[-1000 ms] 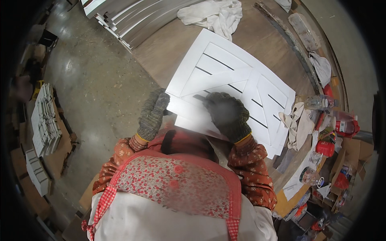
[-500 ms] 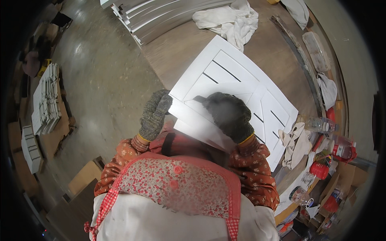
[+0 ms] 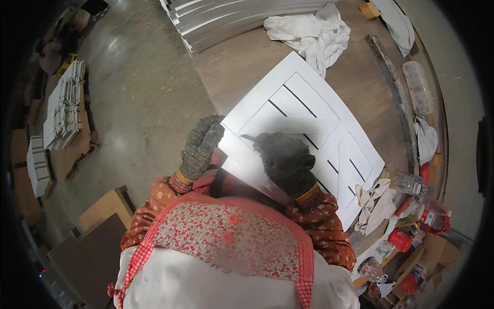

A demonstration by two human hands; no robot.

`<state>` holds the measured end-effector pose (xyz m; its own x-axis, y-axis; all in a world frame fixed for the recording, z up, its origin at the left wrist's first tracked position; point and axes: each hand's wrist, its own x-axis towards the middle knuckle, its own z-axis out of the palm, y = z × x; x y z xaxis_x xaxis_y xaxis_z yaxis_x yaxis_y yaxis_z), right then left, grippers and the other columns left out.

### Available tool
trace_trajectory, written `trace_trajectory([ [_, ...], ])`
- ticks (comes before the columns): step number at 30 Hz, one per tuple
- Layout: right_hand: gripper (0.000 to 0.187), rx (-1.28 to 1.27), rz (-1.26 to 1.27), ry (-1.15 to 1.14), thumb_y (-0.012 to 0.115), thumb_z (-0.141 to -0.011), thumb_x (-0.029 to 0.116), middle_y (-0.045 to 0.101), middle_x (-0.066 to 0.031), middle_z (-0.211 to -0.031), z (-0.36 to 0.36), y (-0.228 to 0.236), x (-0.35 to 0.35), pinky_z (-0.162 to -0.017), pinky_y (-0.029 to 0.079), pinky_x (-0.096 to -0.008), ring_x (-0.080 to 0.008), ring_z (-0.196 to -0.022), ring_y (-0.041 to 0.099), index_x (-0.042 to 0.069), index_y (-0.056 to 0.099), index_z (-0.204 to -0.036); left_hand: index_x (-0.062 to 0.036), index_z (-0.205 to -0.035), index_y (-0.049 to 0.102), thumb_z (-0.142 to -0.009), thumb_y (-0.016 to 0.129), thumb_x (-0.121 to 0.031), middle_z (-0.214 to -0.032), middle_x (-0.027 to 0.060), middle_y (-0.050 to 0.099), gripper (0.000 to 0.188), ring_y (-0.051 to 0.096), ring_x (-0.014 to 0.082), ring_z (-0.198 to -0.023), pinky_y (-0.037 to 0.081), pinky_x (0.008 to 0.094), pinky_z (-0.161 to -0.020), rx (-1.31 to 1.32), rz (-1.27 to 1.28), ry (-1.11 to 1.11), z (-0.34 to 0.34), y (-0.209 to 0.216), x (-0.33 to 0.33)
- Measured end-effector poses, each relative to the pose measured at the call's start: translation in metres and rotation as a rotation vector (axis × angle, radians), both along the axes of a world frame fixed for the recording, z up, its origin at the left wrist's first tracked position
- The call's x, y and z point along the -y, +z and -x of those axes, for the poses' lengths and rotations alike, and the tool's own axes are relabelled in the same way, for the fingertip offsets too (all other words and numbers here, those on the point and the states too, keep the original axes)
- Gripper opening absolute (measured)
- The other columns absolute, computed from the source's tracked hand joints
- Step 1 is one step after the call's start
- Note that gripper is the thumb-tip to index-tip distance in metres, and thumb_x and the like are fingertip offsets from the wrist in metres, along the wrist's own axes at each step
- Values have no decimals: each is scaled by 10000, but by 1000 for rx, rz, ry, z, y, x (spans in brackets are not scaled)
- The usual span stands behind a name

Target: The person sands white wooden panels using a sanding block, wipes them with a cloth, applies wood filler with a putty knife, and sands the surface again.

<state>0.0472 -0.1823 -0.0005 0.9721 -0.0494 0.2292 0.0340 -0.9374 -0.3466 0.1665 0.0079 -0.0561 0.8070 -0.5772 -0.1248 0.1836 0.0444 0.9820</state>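
Observation:
A white panel (image 3: pixel 337 110) with grooved lines and several narrow dark slots lies slanted across the table in front of me. My left hand (image 3: pixel 200 148), in a dark grey knitted glove, closes on its near left edge at the corner. Over the panel's left part is my gloved right hand (image 3: pixel 287 164), fingers drawn together. A thin dark pointed piece (image 3: pixel 248 137) sticks out of them toward the left, its tip by a groove line. The rest of that piece is hidden in the glove, so its kind is unclear.
White cloths (image 3: pixel 311 36) lie at the table's far side, near stacked white panels (image 3: pixel 221 20). To the right are a beige rag (image 3: pixel 373 206), plastic bottles (image 3: pixel 406 183) and a red container (image 3: pixel 400 240). More white pieces (image 3: pixel 64 108) stand stacked on the left.
My right hand has shifted down and slightly left over the panel, and the thin dark tip now shows more clearly. My left hand keeps its grip. The whole view has shifted slightly.

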Motion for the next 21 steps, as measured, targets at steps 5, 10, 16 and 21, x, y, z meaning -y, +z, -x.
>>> trace_trajectory([
  [5, 38, 65, 56, -7, 530, -897, 115, 534, -58, -744, 2, -20, -4, -549, 439, -393, -232, -614, 537, 93, 554, -877, 13, -1243, 556, -981, 554, -152, -1053, 41, 606, 310, 555, 102, -948, 473, 257, -846, 9, 18, 4, 1, 0, 0],
  [10, 58, 95, -98, 45, 514, -914, 105, 527, -65, -746, -2, -2, -2, -562, 437, -410, -233, -620, 527, 81, 550, -876, 15, -1249, 548, -992, 537, -173, -1058, 36, 599, 318, 548, 104, -957, 468, 256, -864, 41, -26, -36, -1, 1, -1],
  [16, 102, 135, -120, 29, 544, -924, 131, 498, -68, -674, 5, -5, 15, -505, 416, -387, -238, -560, 498, 78, 548, -838, 10, -1258, 542, -995, 536, -181, -1076, 29, 589, 325, 536, 96, -966, 456, 253, -876, 14, -39, -18, 1, 1, -2],
  [21, 261, 15, -93, -51, 629, -828, 67, 627, -76, -771, 13, -4, 22, -601, 510, -354, -256, -678, 606, 73, 702, -1079, 8, -1261, 546, -993, 540, -177, -1068, 30, 588, 326, 534, 96, -961, 457, 256, -875, 11, -23, -14, 1, 0, 0],
])
